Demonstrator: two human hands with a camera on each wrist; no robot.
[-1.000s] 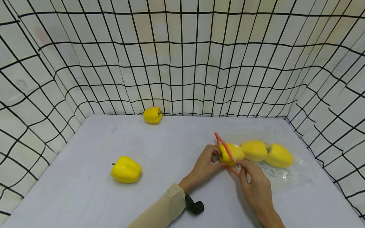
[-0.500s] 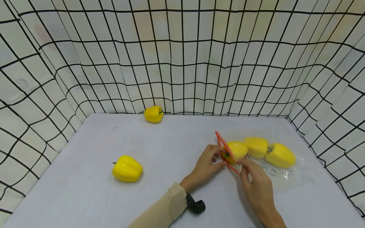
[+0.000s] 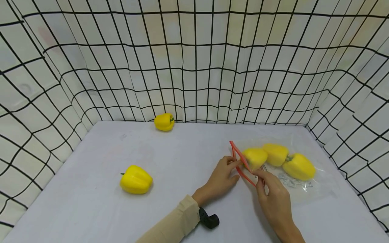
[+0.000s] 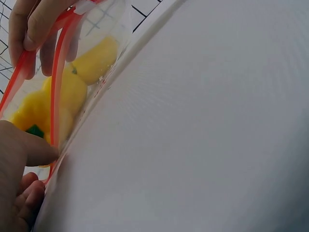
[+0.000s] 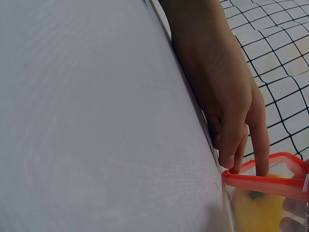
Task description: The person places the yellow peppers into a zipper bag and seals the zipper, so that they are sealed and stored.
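A clear zip bag (image 3: 322, 189) with a red zip strip (image 3: 239, 152) lies on its side at the right of the table, mouth facing left. Inside sit three yellow bell peppers, the first (image 3: 255, 158) just past the mouth, then a second (image 3: 275, 154) and a third (image 3: 299, 167). My right hand (image 3: 273, 199) pinches the near part of the strip and holds the mouth apart. At the opening is my left hand (image 3: 222, 175); its extended forefinger reaches in toward the first pepper. In the left wrist view, that pepper's green stem (image 4: 35, 130) shows beside the hand.
Two more yellow bell peppers lie outside the bag: one (image 3: 136, 179) at the left on the white tabletop (image 3: 91, 209), the other (image 3: 164, 122) at the back edge. Black netting (image 3: 194, 67) over white walls encloses the back and both sides.
The first pepper has slid right, deeper into the bag, and the second has shifted slightly right and back. My left fingers have moved from around the first pepper to a forefinger reach.
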